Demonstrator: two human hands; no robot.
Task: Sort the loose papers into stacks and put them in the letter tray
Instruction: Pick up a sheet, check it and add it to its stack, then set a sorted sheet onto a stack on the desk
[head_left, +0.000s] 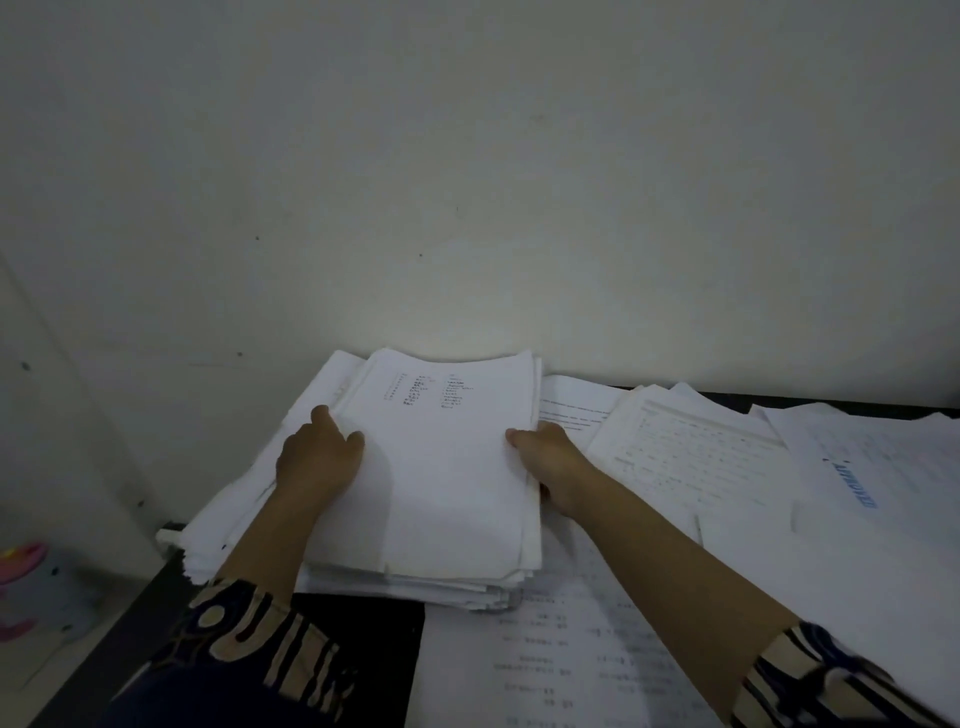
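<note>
A thick stack of white papers (447, 467) lies on the dark table against the wall; its top sheet carries a few lines of small print near the far end. My left hand (319, 457) grips the stack's left edge, thumb on top and fingers curled over the side. My right hand (545, 457) holds the right edge the same way, thumb on the top sheet. Under the stack, a second, wider pile of papers (234, 514) sticks out to the left. No letter tray can be made out.
Loose printed sheets (691, 457) cover the table to the right, one with blue lettering (857, 483). Another printed sheet (561, 660) lies in front of the stack. A pink and grey object (31, 587) sits low at the left. The wall stands right behind the stack.
</note>
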